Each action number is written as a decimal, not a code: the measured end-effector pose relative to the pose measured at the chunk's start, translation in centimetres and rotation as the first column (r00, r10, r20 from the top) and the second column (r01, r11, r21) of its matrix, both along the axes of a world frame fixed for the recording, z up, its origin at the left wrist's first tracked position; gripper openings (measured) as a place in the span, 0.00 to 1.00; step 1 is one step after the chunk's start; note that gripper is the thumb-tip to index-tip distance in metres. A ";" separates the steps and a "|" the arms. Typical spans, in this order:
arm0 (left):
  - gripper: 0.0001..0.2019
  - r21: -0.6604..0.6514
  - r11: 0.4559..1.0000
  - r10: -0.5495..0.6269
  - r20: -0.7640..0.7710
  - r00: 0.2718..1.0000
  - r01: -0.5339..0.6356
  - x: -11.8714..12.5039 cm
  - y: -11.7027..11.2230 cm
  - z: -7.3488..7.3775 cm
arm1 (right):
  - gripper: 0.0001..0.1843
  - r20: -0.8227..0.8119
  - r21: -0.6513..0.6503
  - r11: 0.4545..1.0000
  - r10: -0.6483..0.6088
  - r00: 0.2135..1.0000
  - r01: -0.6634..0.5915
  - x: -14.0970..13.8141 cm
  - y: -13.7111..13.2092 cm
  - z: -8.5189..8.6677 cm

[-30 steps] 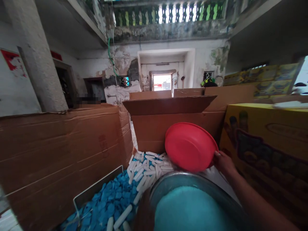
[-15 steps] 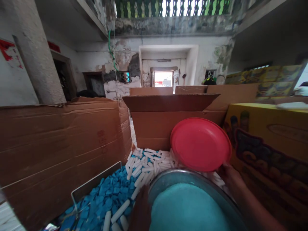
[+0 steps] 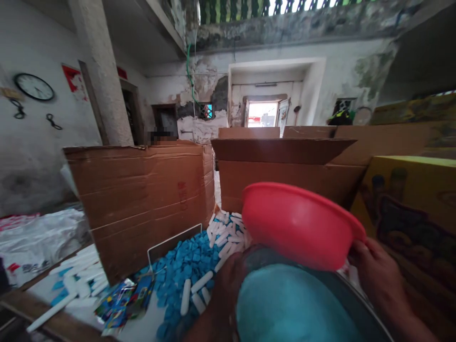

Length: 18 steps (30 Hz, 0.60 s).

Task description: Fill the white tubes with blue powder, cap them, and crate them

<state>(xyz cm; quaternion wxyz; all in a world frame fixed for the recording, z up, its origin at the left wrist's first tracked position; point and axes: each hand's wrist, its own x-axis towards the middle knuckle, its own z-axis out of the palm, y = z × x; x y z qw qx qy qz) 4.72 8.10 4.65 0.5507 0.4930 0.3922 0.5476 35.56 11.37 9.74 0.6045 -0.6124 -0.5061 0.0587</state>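
My right hand [image 3: 377,275] grips the rim of a red plastic bowl [image 3: 299,223], held tilted just above a large metal basin [image 3: 359,297] filled with turquoise powder [image 3: 292,304]. My left hand [image 3: 224,289] is dark and blurred against the basin's left rim, its fingers curled on the rim. Beyond the basin lie a heap of small blue pieces [image 3: 185,261] and white sticks [image 3: 228,228].
Brown cardboard walls [image 3: 142,194] and an open carton [image 3: 281,166] enclose the pile. A yellow printed box [image 3: 413,199] stands at the right. Plastic sheeting [image 3: 35,237] and printed wrappers [image 3: 121,299] lie at the left. A clock [image 3: 34,86] hangs on the wall.
The red bowl has swung from facing me to nearly level, lower over the basin. My view has turned left, showing the clock and the plastic sheeting.
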 end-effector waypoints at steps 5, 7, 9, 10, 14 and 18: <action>0.38 -0.292 0.886 -0.183 0.494 0.850 0.360 -4.5 -1.9 3.9 | 0.13 0.440 0.269 0.941 0.069 0.895 -0.205 -3.6 -4.1 0.5; 0.38 -0.292 0.855 -0.201 0.576 0.793 0.429 -6.6 -2.7 4.1 | 0.11 0.584 0.344 0.871 0.094 0.806 -0.351 -4.1 -4.9 -0.3; 0.32 -0.296 0.878 -0.140 0.593 0.793 0.377 -8.2 -3.6 4.1 | 0.12 0.688 0.371 0.802 0.101 0.718 -0.469 -4.5 -5.7 -1.0; 0.27 -0.309 0.897 -0.078 0.593 0.801 0.317 -8.7 -4.1 4.1 | 0.14 0.725 0.369 0.778 0.102 0.681 -0.509 -4.7 -6.1 -1.3; 0.12 -0.464 0.885 0.210 0.493 0.844 0.051 -9.6 -6.2 3.8 | 0.18 0.794 0.327 0.745 0.117 0.597 -0.581 -6.4 -8.1 -1.9; 0.09 -0.610 0.780 0.363 0.260 0.895 -0.140 -10.5 -7.5 2.3 | 0.23 0.782 0.178 0.788 0.250 0.571 -0.589 -8.7 -9.4 -2.3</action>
